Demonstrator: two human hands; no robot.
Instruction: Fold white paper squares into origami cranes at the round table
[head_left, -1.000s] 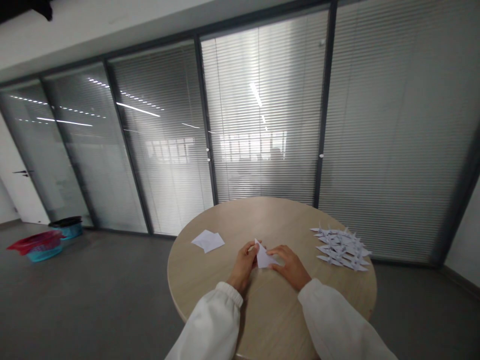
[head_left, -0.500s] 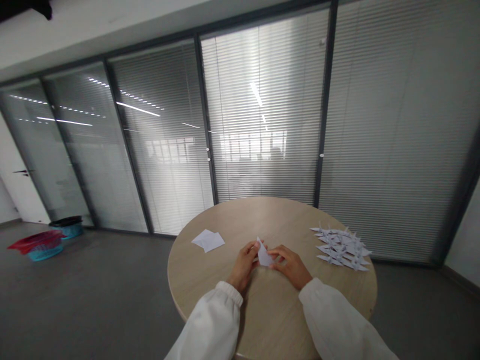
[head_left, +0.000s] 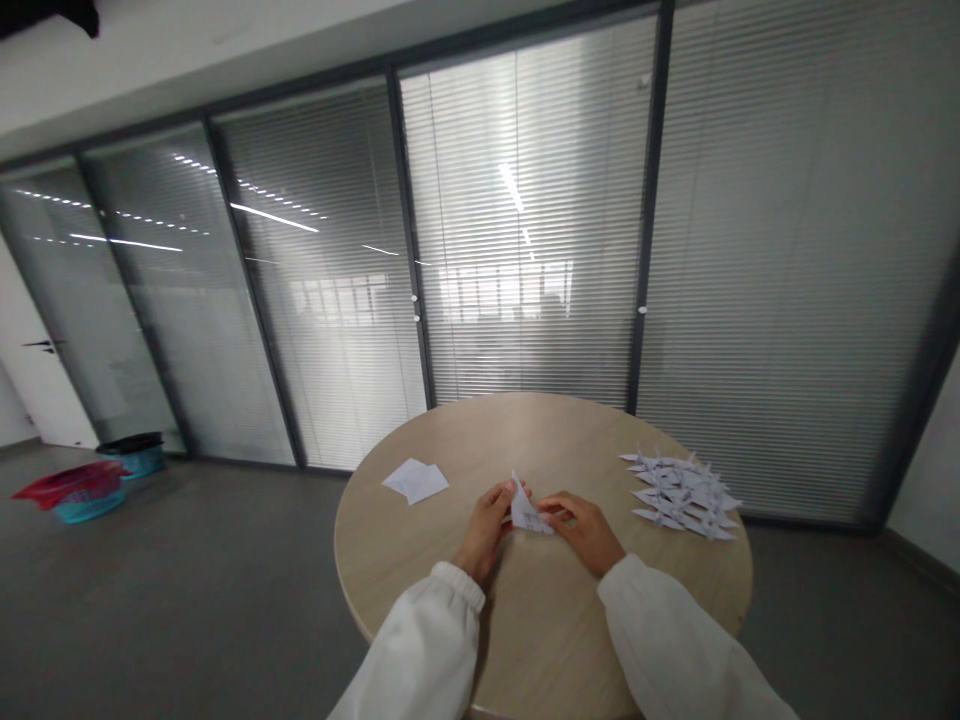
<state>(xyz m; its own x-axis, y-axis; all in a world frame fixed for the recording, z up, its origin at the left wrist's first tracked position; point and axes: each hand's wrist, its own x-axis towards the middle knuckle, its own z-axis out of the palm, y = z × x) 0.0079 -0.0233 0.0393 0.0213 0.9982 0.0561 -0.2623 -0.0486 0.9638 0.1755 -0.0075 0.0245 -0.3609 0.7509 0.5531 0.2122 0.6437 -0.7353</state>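
Between my hands, just above the round table [head_left: 405,600], is a folded piece of white paper [head_left: 527,512] with a pointed top and faint printed marks on its face. My left hand [head_left: 487,525] pinches its left side, the thumb near the upper edge. At the lower right edge, the fingers of my right hand [head_left: 581,527] close on the paper. Part of the sheet is hidden behind the left fingers. On the table's right side lie several folded paper cranes [head_left: 682,495] in close rows. To the left rest a few flat sheets of white paper [head_left: 416,481].
Beyond the table stands a glass partition [head_left: 525,220] with blinds. On the floor at the far left are a blue bin with a red liner [head_left: 82,490] and another with a black liner [head_left: 139,457]. A white door [head_left: 45,380] is at the far left.
The paper between my hands has opened out a little at the lower right, and printed marks now show on it. My hands have hardly moved.
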